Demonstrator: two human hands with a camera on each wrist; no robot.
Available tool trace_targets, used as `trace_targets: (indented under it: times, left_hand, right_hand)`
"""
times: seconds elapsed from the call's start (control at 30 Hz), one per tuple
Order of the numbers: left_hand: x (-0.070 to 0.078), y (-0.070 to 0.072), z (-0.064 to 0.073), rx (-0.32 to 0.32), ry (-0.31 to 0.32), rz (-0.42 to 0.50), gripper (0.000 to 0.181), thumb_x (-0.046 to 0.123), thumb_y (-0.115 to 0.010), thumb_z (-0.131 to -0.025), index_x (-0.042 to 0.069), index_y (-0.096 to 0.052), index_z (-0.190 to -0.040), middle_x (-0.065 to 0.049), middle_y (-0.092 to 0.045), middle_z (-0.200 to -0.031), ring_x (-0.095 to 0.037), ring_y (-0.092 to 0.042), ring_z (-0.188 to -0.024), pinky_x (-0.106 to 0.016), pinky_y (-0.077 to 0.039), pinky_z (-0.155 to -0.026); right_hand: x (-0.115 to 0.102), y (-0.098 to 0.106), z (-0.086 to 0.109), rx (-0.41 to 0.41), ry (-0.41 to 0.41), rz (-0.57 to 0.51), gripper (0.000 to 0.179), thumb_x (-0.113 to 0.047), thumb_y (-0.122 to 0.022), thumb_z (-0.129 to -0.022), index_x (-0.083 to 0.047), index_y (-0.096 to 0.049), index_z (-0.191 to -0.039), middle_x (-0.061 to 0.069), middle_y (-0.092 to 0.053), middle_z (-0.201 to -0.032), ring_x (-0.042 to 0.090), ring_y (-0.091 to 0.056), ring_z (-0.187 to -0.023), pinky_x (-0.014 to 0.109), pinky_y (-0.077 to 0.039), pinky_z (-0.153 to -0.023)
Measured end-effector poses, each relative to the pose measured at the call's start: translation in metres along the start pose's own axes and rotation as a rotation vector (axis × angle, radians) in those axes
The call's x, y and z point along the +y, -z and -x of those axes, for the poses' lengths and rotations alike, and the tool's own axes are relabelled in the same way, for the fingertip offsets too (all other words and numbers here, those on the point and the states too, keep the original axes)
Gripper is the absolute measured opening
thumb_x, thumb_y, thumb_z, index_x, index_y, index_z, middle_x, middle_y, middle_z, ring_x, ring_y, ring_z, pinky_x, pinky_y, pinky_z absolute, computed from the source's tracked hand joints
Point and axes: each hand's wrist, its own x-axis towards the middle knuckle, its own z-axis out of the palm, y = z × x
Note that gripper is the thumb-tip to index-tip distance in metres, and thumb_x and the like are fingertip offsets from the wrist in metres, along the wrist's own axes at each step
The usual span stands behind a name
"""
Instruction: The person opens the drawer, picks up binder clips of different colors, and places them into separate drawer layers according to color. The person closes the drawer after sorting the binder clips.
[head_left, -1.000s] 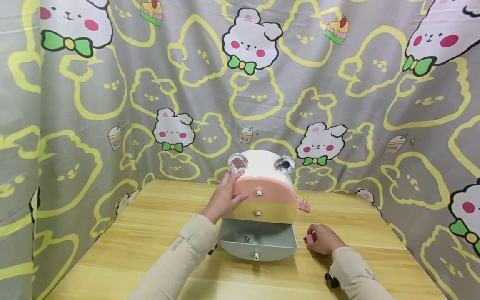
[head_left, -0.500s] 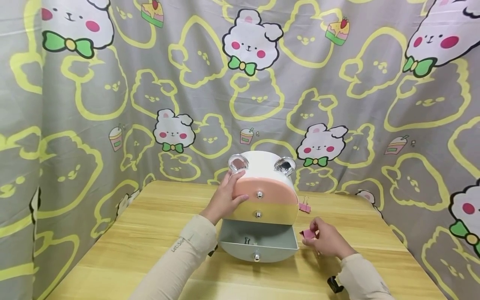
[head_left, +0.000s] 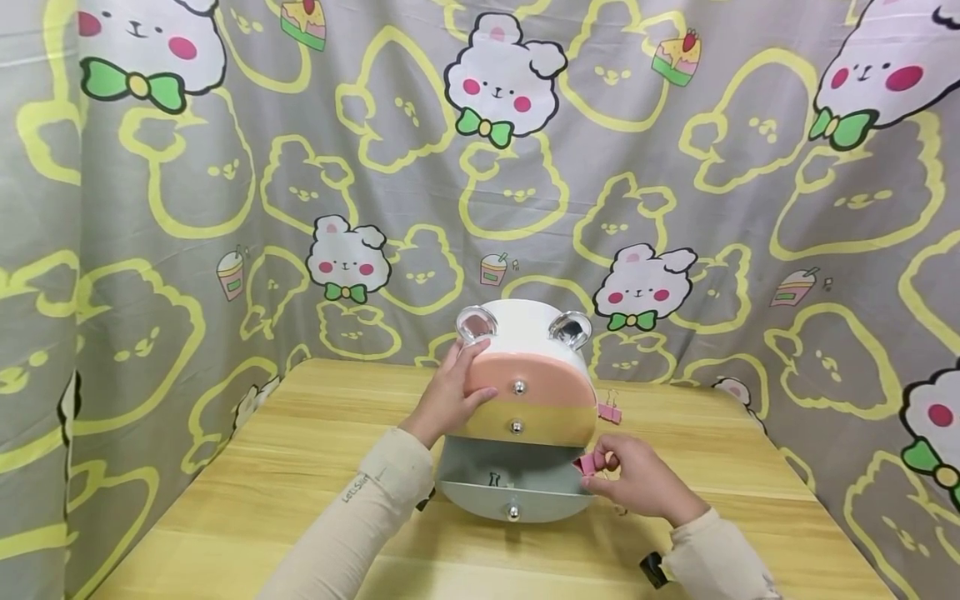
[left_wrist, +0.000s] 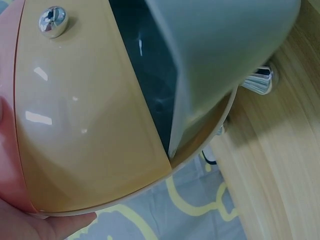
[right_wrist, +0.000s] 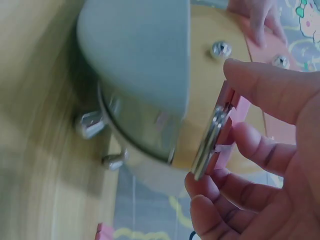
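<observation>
A small bear-eared drawer cabinet [head_left: 551,383] stands on the table, its grey bottom drawer [head_left: 480,500] pulled out. My left hand [head_left: 450,387] grips the cabinet's upper left side, thumb across the peach front. With the thumb and fingers of my right hand [head_left: 637,479] I pinch a pink binder clip [head_left: 589,464] at the open drawer's right rim. Its silver handles show in the right wrist view, beside the yellow drawer front [right_wrist: 210,85]. Inside the grey drawer lies a small dark binder clip [head_left: 494,479]. The left wrist view shows little of the drawer's inside.
Another pink binder clip [head_left: 611,412] lies on the wooden table [head_left: 337,417] to the right of the cabinet. Silver feet [right_wrist: 90,124] hold the cabinet off the tabletop. A patterned curtain [head_left: 420,192] hangs behind and at both sides.
My right hand has lifted the pink binder clip from beside the drawer and brought it left to the drawer's rim. My left hand has stayed in place on the cabinet.
</observation>
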Motion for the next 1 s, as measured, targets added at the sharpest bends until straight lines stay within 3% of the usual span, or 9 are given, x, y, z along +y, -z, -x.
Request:
trace_targets:
  times: [0.2, 0.43, 0.7, 0.83, 1.0]
  left_hand:
    - [0.0, 0.0, -0.001, -0.001, 0.0, -0.001, 0.072, 0.022, -0.075, -0.086, 0.021, -0.036, -0.147, -0.024, -0.02, -0.155, -0.048, -0.037, -0.131, -0.06, -0.035, -0.1]
    - [0.002, 0.001, 0.0, -0.008, 0.013, -0.011, 0.072, 0.021, -0.075, -0.086, 0.022, -0.036, -0.147, -0.023, -0.02, -0.155, -0.048, -0.038, -0.13, -0.059, -0.036, -0.1]
    - [0.001, 0.0, 0.0, -0.01, 0.018, -0.01, 0.072, 0.022, -0.075, -0.086, 0.021, -0.035, -0.147, -0.023, -0.02, -0.155, -0.048, -0.038, -0.13, -0.06, -0.036, -0.1]
    - [0.0, 0.0, 0.0, -0.006, 0.01, -0.011, 0.072, 0.022, -0.075, -0.086, 0.02, -0.036, -0.146, -0.024, -0.02, -0.155, -0.048, -0.037, -0.131, -0.06, -0.035, -0.101]
    - [0.0, 0.0, 0.0, -0.001, -0.002, -0.007, 0.071, 0.021, -0.075, -0.086, 0.02, -0.036, -0.146, -0.025, -0.02, -0.154, -0.049, -0.037, -0.13, -0.06, -0.035, -0.1]
  right_hand:
    - [-0.015, -0.003, -0.008, -0.03, 0.044, 0.016, 0.029, -0.031, -0.081, -0.079, -0.018, -0.055, -0.081, -0.002, -0.052, -0.079, 0.016, -0.047, -0.075, 0.027, -0.039, -0.064]
    - [-0.017, -0.012, -0.017, -0.044, 0.098, 0.02, 0.028, -0.03, -0.082, -0.078, -0.019, -0.057, -0.081, -0.004, -0.052, -0.077, 0.014, -0.048, -0.072, 0.026, -0.04, -0.063]
    - [-0.02, -0.013, -0.021, -0.006, 0.131, 0.019, 0.019, -0.022, -0.076, -0.085, -0.009, -0.068, -0.097, -0.005, -0.06, -0.087, 0.008, -0.051, -0.072, 0.026, -0.044, -0.063]
    - [-0.015, -0.006, -0.02, 0.005, 0.113, 0.0, 0.013, -0.022, -0.074, -0.087, -0.013, -0.065, -0.086, -0.008, -0.057, -0.08, 0.006, -0.049, -0.067, 0.025, -0.043, -0.059]
    - [0.008, 0.0, -0.019, 0.021, 0.063, -0.004, 0.025, -0.018, -0.071, -0.089, -0.017, -0.054, -0.071, -0.009, -0.047, -0.064, 0.004, -0.042, -0.057, 0.024, -0.038, -0.053]
